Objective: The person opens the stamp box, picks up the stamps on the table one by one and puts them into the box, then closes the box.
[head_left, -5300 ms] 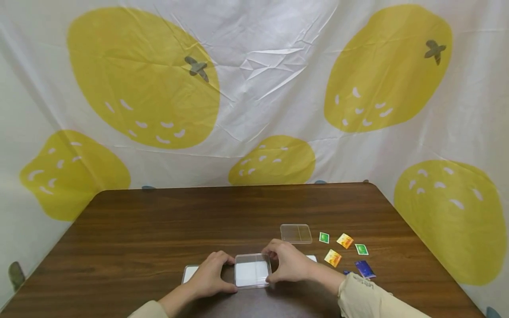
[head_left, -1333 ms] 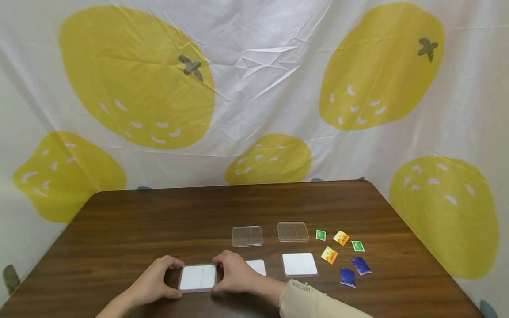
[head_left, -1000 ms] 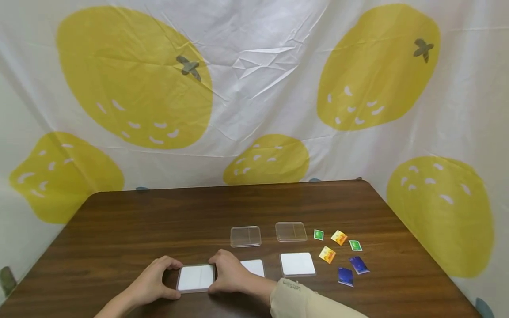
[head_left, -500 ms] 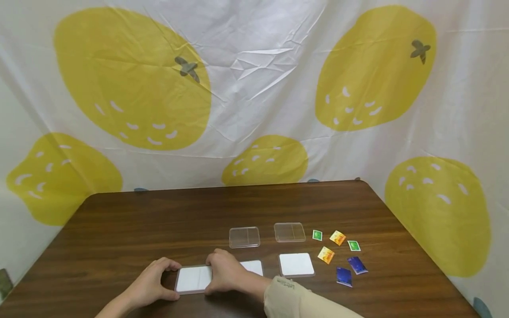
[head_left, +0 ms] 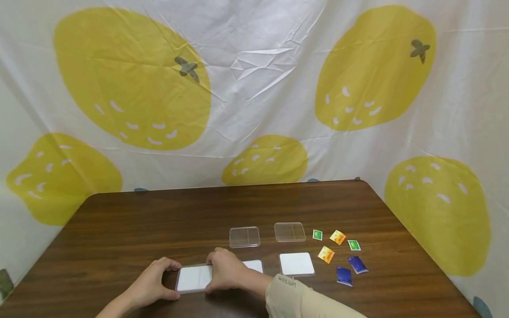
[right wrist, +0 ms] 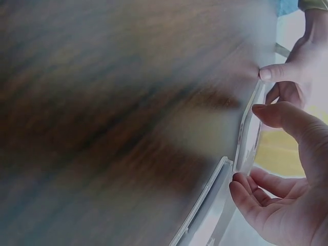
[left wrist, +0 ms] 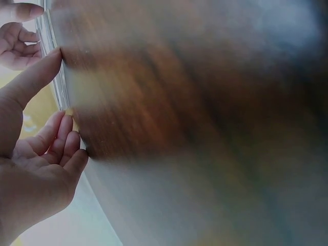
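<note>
Head view: left hand [head_left: 153,282] and right hand [head_left: 228,271] grip the leftmost case [head_left: 192,279], a flat clear box with white inside, at the near edge of the tabletop [head_left: 159,225]. On each hand, thumb and fingers are bent and spread apart, bracketing one end: thumb at the near corner, fingers at the far one. Both wrist views agree. A faint line crosses the white, much like the line in the loose lids, so its lid is probably on. Handling, by judgement: light, stiff plastic, slick on its faces, liable to crack or scratch if forced. Best hold is by the rim at the corners, with an even, gentle pull. Middle case [head_left: 254,266] sits just beside it, partly behind the right hand; right-end case [head_left: 297,263] lies farther along, below the far lid [head_left: 290,232]. Small green, orange and blue pieces lie beyond. Against the frame five seconds back: the hands then held a clear case at the middle spot and only one loose lid showed; now the near lid [head_left: 244,237] lies there too, and both hands are on the leftmost case. Against half a second ago, hardly any change.
</note>
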Demonstrator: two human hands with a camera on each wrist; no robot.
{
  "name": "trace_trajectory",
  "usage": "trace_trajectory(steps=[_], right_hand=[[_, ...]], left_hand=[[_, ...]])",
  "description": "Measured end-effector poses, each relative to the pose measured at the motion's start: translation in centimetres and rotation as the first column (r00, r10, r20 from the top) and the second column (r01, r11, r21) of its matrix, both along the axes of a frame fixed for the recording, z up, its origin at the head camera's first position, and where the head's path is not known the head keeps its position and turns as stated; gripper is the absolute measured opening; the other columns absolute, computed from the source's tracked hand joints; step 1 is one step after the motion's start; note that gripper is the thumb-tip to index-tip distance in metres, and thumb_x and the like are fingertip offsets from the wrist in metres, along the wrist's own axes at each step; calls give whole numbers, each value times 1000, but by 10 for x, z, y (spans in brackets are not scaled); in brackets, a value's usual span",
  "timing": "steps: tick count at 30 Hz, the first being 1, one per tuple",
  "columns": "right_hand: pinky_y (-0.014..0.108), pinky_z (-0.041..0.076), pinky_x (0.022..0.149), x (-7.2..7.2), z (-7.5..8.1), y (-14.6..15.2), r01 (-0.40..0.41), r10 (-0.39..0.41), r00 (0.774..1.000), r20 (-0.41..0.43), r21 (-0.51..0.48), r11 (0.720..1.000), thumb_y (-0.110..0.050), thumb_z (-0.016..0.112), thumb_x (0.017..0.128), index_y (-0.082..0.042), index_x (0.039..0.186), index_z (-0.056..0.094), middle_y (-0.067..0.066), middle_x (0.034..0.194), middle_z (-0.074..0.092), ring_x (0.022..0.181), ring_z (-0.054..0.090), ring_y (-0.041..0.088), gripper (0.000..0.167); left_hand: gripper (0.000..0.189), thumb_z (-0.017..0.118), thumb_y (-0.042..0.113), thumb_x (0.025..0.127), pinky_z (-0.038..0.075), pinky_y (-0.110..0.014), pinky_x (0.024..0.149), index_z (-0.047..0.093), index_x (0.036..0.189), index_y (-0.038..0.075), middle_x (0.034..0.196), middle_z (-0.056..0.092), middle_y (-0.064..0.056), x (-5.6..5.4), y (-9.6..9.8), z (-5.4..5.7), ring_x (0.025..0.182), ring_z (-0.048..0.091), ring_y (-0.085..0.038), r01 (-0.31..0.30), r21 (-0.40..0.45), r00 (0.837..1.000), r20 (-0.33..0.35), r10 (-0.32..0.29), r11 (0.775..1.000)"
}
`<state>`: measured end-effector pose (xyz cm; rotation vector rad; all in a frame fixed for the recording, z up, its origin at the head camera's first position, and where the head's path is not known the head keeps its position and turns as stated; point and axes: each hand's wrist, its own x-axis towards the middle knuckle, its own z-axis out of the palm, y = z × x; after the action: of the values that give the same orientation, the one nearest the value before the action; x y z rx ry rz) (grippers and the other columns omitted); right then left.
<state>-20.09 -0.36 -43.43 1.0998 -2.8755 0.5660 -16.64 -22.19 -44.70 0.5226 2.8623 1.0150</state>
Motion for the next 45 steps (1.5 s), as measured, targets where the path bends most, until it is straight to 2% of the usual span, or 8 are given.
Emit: trace_trajectory(steps=[13, 17, 23, 35, 45], right_hand=[[10, 38, 60, -3, 9, 5, -20, 21, 999, 30, -18, 1000, -28, 83, 50, -5, 92, 68, -4, 78, 55, 67, 46, 1, 50], [10, 37, 60, -7, 12, 6, -43, 43, 999, -6, 3, 999, -29, 82, 50, -7, 88, 68, -5, 76, 54, 67, 45, 2, 46], [8, 35, 59, -17, 16, 8, -88, 89, 995, -45, 19, 996, -27, 81, 52, -7, 87, 69, -5, 76, 57, 68, 46, 2, 42], [12, 40, 67, -45, 10, 17, -88, 90, 995, 34, -57, 994, -25, 83, 55, -2, 97, 67, 2, 85, 59, 74, 51, 5, 51], [14, 42, 70, -65, 4, 14, -24, 33, 994, 102, -90, 996, -21, 80, 56, 1, 100, 65, 4, 87, 59, 77, 52, 8, 51]], left_hand=[[60, 85, 31, 53, 42, -35, 79, 59, 102, 6, 96, 57, 1, 1, 0, -1, 93, 50, -20, -6, -15, 999, -48, 5, 1000], [60, 85, 31, 53, 42, -36, 79, 60, 101, 6, 97, 57, 1, 1, 1, -1, 93, 50, -20, -10, -19, 999, -50, 9, 1000], [59, 84, 31, 54, 43, -37, 79, 60, 100, 6, 97, 57, 1, 1, 1, -1, 93, 51, -21, -6, -32, 998, -65, 4, 999], [57, 84, 30, 56, 44, -37, 79, 60, 102, 5, 98, 57, 1, 2, 3, -2, 93, 51, -21, 15, -33, 998, -61, -17, 999], [56, 84, 30, 56, 44, -36, 79, 60, 101, 5, 98, 57, 1, 2, 2, -3, 92, 51, -20, 9, -36, 998, -61, -12, 999]])
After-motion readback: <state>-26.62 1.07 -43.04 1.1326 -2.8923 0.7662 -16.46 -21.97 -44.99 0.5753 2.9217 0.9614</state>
